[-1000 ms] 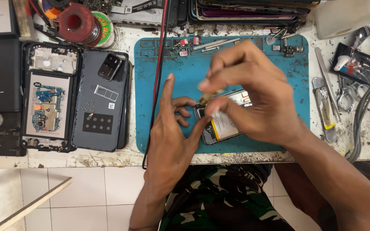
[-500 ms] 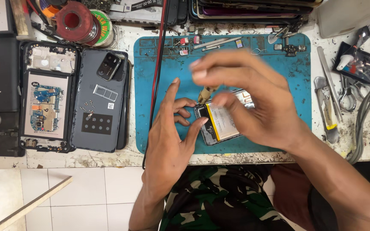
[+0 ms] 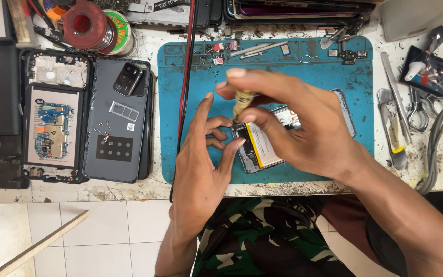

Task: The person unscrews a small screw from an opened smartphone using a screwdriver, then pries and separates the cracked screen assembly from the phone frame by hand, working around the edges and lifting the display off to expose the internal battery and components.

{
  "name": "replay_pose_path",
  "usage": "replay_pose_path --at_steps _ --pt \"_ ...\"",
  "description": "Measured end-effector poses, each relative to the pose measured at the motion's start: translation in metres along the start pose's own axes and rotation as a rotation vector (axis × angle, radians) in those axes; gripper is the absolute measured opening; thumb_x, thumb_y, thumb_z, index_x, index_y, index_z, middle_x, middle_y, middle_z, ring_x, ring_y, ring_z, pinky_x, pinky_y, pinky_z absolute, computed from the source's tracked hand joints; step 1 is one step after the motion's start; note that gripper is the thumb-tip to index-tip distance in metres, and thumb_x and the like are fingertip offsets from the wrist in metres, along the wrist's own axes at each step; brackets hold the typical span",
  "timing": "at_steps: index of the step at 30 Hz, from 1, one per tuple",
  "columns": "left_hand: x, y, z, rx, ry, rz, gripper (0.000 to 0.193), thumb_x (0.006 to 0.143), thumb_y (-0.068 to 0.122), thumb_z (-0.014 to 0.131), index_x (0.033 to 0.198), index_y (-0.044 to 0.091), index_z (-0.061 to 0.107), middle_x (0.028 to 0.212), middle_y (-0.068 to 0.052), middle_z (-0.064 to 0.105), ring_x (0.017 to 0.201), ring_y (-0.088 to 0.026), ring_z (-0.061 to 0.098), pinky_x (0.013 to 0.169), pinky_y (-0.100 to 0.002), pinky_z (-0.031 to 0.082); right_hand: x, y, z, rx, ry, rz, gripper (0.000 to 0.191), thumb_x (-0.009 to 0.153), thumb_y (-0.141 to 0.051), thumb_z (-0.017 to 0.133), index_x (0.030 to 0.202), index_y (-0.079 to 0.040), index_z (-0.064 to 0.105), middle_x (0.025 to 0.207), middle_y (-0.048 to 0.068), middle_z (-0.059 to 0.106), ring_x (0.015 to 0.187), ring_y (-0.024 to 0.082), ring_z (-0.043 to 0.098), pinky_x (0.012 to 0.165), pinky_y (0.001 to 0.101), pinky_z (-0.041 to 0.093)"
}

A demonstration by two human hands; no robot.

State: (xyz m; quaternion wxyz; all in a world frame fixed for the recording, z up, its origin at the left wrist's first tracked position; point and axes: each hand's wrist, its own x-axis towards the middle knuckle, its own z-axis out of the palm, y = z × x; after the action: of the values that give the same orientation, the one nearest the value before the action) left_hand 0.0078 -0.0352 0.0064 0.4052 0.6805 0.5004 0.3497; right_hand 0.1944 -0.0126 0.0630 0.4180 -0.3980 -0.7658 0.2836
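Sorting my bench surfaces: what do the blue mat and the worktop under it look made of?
The blue mat looks like matte silicone or rubber: moulded compartments along its top edge, soft rounded corners, no glare. The worktop looks like pale stone or concrete, perhaps painted: speckled, stained, chipped along the front edge.

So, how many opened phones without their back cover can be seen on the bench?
2. One opened phone lies at the left beside a grey back cover. The other phone is on the blue mat, under both hands. More may be hidden in the stack along the top edge.
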Motion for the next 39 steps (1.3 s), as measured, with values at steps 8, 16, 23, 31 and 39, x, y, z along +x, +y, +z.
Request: replay_pose_path --at_steps 8,16,23,31,39 --pt "-0.003 0.005 0.0 -0.016 0.017 -0.001 0.075 0.094 0.012 0.077 0.156 0.003 0.035 0.118 -0.011 0.069 0.091 -0.018 0.07 0.079 -0.033 0.059 -0.006 -0.004 -0.004 0.144 0.024 0.063 0.049 0.102 0.016 0.063 0.144 -0.002 0.046 0.136 0.019 0.063 0.125 0.027 0.07 0.106 0.0362 0.059" --pt "-0.017 0.003 0.005 -0.11 0.14 0.07 0.062 0.1 0.001 0.074 0.153 0.005 0.043 0.11 -0.008 0.072 0.094 -0.015 0.075 0.084 -0.028 0.062 -0.021 -0.003 -0.008 0.216 0.083 -0.015 0.052 0.109 0.013 0.063 0.15 -0.005 0.036 0.13 0.019 0.061 0.122 0.028 0.07 0.103 0.0377 0.061" --pt "-0.046 0.007 -0.029 0.177 0.452 0.124 0.038 0.089 -0.002 0.083 0.119 0.006 0.062 0.116 -0.014 0.073 0.088 -0.017 0.069 0.065 -0.022 0.054 -0.067 0.009 -0.041 0.076 0.363 -0.077 0.037 0.12 -0.001 0.062 0.15 -0.01 0.042 0.123 0.013 0.065 0.102 0.02 0.07 0.088 0.031 0.059" --pt "-0.046 -0.013 -0.064 0.589 0.522 0.107 0.048 0.098 -0.006 0.077 0.141 0.002 0.056 0.112 -0.005 0.078 0.101 -0.021 0.068 0.075 -0.029 0.048 -0.177 0.041 -0.088 0.179 0.627 0.084 0.015 0.12 -0.012 0.058 0.134 -0.01 0.053 0.121 0.012 0.067 0.096 0.015 0.068 0.08 0.0259 0.056" --pt "-0.039 -0.001 -0.035 0.596 0.518 0.091 0.042 0.102 -0.006 0.076 0.14 0.0 0.059 0.115 -0.008 0.079 0.098 -0.021 0.066 0.076 -0.029 0.049 -0.238 0.052 -0.114 0.144 0.725 0.146 0.018 0.12 -0.023 0.053 0.118 -0.009 0.064 0.119 0.01 0.068 0.089 0.009 0.066 0.072 0.0209 0.052"
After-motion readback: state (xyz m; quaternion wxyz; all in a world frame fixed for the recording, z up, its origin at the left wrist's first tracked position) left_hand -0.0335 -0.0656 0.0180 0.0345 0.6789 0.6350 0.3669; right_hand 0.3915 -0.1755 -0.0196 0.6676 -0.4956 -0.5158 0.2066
